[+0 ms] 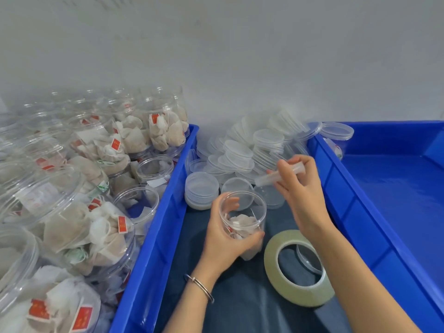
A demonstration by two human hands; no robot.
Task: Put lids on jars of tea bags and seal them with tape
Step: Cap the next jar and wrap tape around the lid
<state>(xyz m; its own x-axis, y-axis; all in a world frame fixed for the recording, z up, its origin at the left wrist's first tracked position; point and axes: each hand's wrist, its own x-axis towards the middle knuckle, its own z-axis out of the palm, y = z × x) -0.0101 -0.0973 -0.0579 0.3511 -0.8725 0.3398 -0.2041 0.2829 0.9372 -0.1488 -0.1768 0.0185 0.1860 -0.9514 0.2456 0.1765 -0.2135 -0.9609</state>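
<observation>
My left hand point(227, 239) grips a clear open jar point(248, 212) with tea bags in its bottom, standing on the dark table between two blue bins. My right hand point(301, 188) pinches a clear plastic lid point(280, 175) on edge, up and to the right of the jar's mouth, not touching it. A large roll of clear tape point(298, 267) lies flat to the right of the jar, under my right forearm. A heap of loose clear lids point(242, 152) lies behind the jar against the wall.
The blue bin on the left point(153, 248) is packed with several open jars of tea bags point(79, 227). The blue bin on the right point(374, 236) shows mostly bare floor. A lid point(337, 131) rests on its far rim. A grey wall stands behind.
</observation>
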